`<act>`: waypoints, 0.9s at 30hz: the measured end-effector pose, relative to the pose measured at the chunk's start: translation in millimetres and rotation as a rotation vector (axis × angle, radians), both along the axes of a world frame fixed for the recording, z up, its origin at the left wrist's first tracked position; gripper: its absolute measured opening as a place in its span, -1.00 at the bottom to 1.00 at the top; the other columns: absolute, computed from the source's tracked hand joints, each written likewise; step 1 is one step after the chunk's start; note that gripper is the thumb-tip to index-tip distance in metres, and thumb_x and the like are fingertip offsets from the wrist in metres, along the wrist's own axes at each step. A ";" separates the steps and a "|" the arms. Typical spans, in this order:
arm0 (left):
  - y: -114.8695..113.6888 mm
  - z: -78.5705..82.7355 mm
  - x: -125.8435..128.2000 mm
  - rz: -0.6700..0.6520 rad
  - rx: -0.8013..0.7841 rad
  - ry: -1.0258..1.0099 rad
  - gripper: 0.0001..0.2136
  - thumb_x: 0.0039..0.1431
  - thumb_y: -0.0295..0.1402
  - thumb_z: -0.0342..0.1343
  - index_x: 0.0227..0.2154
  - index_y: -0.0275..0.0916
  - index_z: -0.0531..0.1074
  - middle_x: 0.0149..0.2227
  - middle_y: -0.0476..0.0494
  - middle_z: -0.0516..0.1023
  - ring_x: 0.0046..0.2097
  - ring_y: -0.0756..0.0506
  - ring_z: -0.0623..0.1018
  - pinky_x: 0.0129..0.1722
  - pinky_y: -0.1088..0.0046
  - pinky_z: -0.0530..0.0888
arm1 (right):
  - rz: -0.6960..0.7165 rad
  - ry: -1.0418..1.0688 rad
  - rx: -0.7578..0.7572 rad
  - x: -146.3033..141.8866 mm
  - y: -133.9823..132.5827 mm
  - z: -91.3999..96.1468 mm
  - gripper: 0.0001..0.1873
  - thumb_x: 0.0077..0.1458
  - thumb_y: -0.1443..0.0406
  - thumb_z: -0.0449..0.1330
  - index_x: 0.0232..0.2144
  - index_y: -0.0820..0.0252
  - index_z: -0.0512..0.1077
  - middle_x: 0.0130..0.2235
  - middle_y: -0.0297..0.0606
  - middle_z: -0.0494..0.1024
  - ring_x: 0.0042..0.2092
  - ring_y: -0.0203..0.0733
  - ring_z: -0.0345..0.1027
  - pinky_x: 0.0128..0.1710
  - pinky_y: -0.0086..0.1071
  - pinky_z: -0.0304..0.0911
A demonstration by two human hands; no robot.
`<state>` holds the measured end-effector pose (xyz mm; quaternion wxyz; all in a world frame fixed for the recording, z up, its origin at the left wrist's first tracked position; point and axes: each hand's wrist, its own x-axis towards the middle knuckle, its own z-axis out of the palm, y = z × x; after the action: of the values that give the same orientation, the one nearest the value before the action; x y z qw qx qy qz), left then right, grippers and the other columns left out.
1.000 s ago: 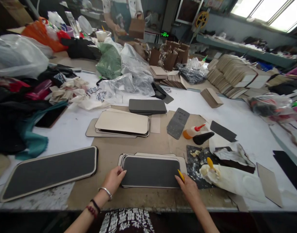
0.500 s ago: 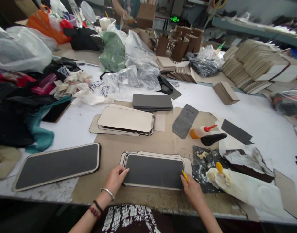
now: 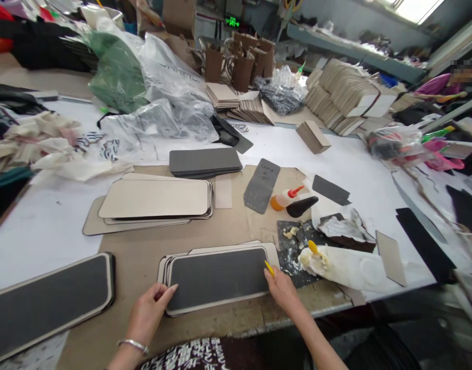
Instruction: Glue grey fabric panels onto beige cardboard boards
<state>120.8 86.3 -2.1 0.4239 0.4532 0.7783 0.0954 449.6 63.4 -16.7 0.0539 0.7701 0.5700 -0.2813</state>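
Note:
In front of me lies a stack of rounded rectangular boards with a dark grey panel with a pale border [image 3: 220, 277] on top. My left hand [image 3: 149, 311] is closed at the panel's left end, thumb on its edge and fingers curled. At the right end my right hand [image 3: 284, 288] is closed around a thin yellow tool [image 3: 269, 268], its fingers against the panel's edge. Another grey panel with a pale border [image 3: 51, 303] lies to the left. Behind the stack sits a pile of cream boards [image 3: 155, 198].
Dark grey boards [image 3: 205, 161] lie farther back. To the right are a glue bottle with a red tip [image 3: 284, 198], a smeared black board [image 3: 288, 241] and a white container [image 3: 351, 267] with a yellow piece and cream paste. Plastic bags [image 3: 170, 123] and bundled cardboard [image 3: 347, 95] line the back.
My view has turned to the right, so the table's things appear farther left and more of the right side shows. Both hands stay at the ends of the same panel.

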 end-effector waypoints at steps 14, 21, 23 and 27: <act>0.1 -7.6 -1.1 -0.021 0.076 0.068 -0.58 -0.23 0.11 -0.06 -0.74 -0.17 0.13 -0.74 0.06 0.20 -0.59 -0.03 0.25 -0.52 0.43 0.18 | -0.053 -0.214 -0.024 -4.1 3.1 15.0 -0.67 0.10 0.09 -0.09 -0.41 0.18 0.33 -0.41 -0.15 0.49 -0.37 -0.16 0.39 -0.47 -0.42 0.09; -11.4 -5.5 -1.0 0.127 0.208 -0.089 -0.69 -0.09 -0.09 -0.07 -0.45 -0.24 0.37 -0.45 -0.16 0.48 -0.39 -0.13 0.46 -0.34 0.34 0.36 | -0.018 -0.101 0.204 5.0 -11.1 -2.3 -0.70 0.06 0.15 -0.11 -0.43 0.17 0.32 -0.44 -0.19 0.42 -0.35 -0.15 0.35 -0.35 -0.37 0.19; -13.6 -7.0 -2.5 0.161 0.230 -0.134 -0.67 -0.08 -0.14 -0.08 -0.39 -0.28 0.41 -0.36 -0.24 0.50 -0.30 -0.16 0.47 -0.25 0.30 0.38 | -0.062 -0.049 0.212 5.8 -11.9 -5.7 -0.65 0.03 0.10 -0.14 -0.40 0.18 0.34 -0.41 -0.15 0.43 -0.31 -0.11 0.35 -0.31 -0.33 0.19; -11.7 -9.2 -8.1 0.215 0.251 -0.185 -0.67 -0.12 -0.17 -0.05 -0.40 -0.29 0.45 -0.33 -0.27 0.52 -0.23 -0.18 0.48 -0.17 0.26 0.37 | -0.200 0.057 0.180 2.6 -7.8 -2.5 -0.58 -0.08 0.00 -0.11 -0.44 0.17 0.33 -0.41 -0.13 0.44 -0.31 -0.06 0.34 -0.30 -0.28 0.20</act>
<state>112.7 74.6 -11.3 0.4211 0.4063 0.7618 0.2778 452.2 55.6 -19.2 -0.0601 0.8164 0.5147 -0.2547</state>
